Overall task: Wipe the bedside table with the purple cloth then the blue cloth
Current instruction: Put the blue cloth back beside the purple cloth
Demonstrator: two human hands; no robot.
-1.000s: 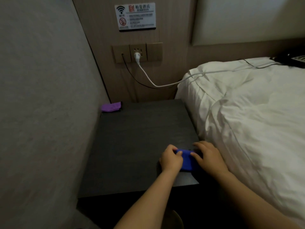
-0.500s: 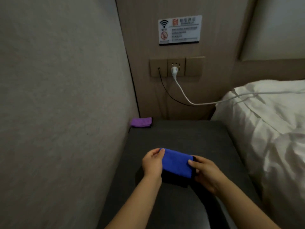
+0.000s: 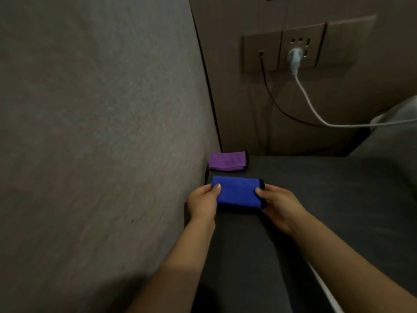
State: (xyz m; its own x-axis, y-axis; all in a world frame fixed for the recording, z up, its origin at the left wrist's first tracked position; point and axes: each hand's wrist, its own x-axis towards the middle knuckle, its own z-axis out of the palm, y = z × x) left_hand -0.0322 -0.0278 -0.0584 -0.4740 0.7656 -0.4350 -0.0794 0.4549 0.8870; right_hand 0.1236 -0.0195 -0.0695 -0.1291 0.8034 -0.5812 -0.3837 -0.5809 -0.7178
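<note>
A folded blue cloth with a black edge is held just above the dark bedside table, near its far left side. My left hand pinches its left end and my right hand pinches its right end. A folded purple cloth lies flat in the table's far left corner, against the wall, a short way beyond the blue one. Neither hand touches the purple cloth.
A grey textured wall runs close along the table's left side. On the wooden back panel a socket plate holds a white plug, with a white cable and a black cable hanging over the table's back. White bedding is at right.
Both hands have carried the blue cloth from the table's front right to its far left, close to the purple cloth. The view has moved in and leftward.
</note>
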